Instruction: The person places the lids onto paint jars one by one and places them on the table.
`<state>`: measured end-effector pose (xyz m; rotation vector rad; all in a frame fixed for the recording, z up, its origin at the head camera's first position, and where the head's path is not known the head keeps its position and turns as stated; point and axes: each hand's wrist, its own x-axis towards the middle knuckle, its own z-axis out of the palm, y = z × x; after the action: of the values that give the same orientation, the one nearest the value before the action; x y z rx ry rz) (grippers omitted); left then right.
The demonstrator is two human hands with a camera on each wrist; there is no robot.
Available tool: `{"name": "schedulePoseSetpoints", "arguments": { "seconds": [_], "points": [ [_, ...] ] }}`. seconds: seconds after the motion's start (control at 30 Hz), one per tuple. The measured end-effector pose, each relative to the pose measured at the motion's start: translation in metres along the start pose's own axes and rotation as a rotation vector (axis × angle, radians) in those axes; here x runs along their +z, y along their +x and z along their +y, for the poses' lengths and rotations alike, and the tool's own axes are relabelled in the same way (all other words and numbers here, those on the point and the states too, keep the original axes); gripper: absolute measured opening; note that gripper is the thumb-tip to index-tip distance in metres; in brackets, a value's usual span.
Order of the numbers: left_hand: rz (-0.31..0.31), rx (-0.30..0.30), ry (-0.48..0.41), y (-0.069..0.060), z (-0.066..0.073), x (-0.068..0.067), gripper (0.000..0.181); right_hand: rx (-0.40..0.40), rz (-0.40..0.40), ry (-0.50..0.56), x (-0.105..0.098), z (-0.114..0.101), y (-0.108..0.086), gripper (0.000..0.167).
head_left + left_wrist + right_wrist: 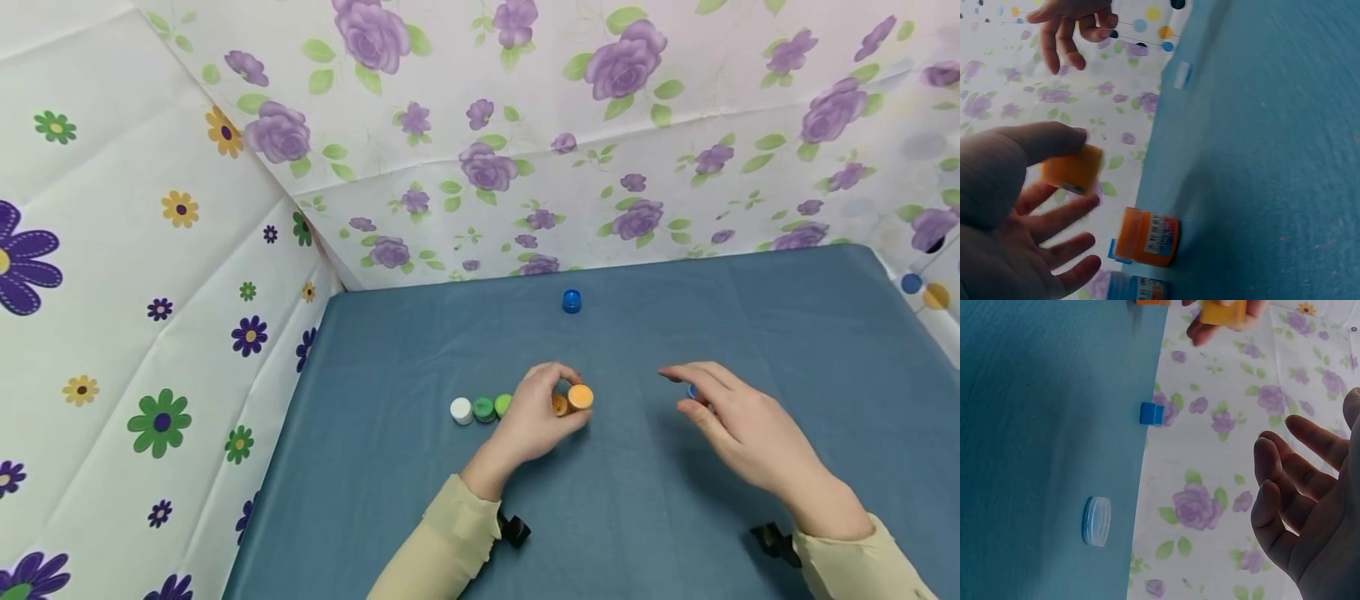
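My left hand [528,417] pinches a small yellow-orange paint jar [581,397] between thumb and fingers; the left wrist view shows this jar [1074,169] lifted and slightly blurred. Beside it stands an orange paint jar [559,405], its label facing the left wrist camera. The row runs left with a light green jar [503,405], a dark green jar [484,408] and a white jar [462,410]; my left hand hides its middle. My right hand [750,429] hovers with fingers apart, holding nothing. Past its fingers lies a round, clear-and-blue lid-like piece [1097,520].
A blue jar [572,301] stands alone near the table's back edge. Blue-grey cloth covers the table [420,333]. Flowered sheets [450,167] hang behind it and along the left side. A black wrist mount [514,531] sits under the left sleeve, another [776,543] by the right.
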<state>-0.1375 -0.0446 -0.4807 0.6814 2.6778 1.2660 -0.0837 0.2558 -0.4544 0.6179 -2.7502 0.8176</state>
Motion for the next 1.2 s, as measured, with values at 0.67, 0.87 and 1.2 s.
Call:
{"name": "schedulePoseSetpoints", "arguments": {
  "seconds": [0.67, 0.87, 1.2],
  "points": [
    [-0.04, -0.072, 0.316, 0.002, -0.009, 0.015, 0.034, 0.03, -0.053, -0.014, 0.005, 0.005, -0.001, 0.034],
    [-0.035, -0.086, 0.322, 0.002, -0.009, 0.015, 0.035, 0.038, -0.059, -0.002, 0.006, 0.005, -0.001, 0.034],
    [-0.018, -0.086, 0.332, 0.002, -0.008, 0.017, 0.035, 0.047, -0.082, 0.012, 0.006, 0.006, -0.003, 0.035]
  ]
}}
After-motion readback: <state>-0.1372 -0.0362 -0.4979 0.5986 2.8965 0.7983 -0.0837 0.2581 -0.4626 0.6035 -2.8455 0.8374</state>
